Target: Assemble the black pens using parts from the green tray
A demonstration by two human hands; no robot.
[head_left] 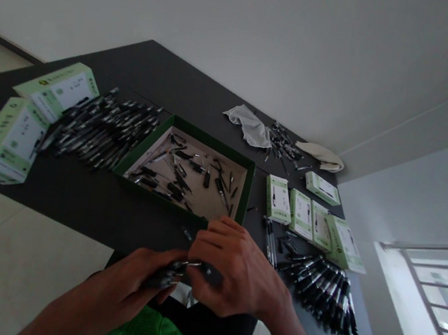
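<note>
Black table (132, 218), pale wall (215, 21), dark pens (163, 278) clamped in left hand (135, 276), right hand (222, 262) curled at their ends, grip unclear

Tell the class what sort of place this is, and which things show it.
Probably a small indoor workroom for handling pens: the dark table carries a green-rimmed tray of loose pen parts, piled pens and pale-green boxes.

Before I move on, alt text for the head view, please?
A person's left hand holds a bunch of dark pens, the right hand curled at its end. Beyond, a dark table bears an open green tray of pen parts, pale green boxes and pen piles.
</note>
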